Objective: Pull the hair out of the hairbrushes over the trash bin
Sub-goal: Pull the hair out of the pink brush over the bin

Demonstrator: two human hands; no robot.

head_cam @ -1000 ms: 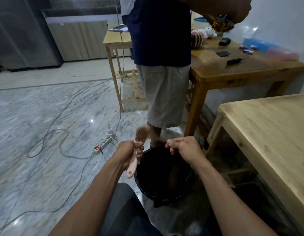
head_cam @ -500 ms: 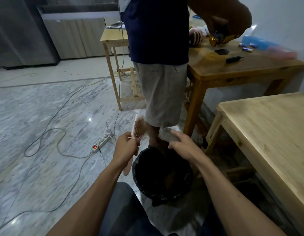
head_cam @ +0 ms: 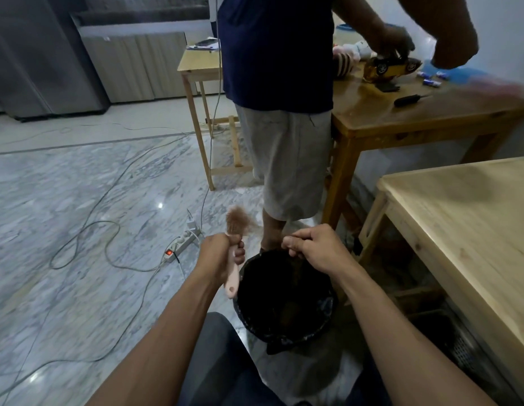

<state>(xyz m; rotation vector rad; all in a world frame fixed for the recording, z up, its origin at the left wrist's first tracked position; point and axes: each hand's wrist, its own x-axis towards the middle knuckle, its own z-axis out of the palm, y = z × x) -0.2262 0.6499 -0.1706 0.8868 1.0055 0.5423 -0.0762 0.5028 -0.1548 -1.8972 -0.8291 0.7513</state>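
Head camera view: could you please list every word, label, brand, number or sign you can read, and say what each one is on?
None can be read.
Batteries on the dark wooden table: label print too small and blurred.
Papers on the far table: blurred.
Power strip, hairbrush, trash bin: no markings visible.

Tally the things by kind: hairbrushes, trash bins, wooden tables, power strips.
Hairbrushes: 1, the pink hairbrush in the left hand
Trash bins: 1, the black trash bin
Wooden tables: 3
Power strips: 1
Total: 6
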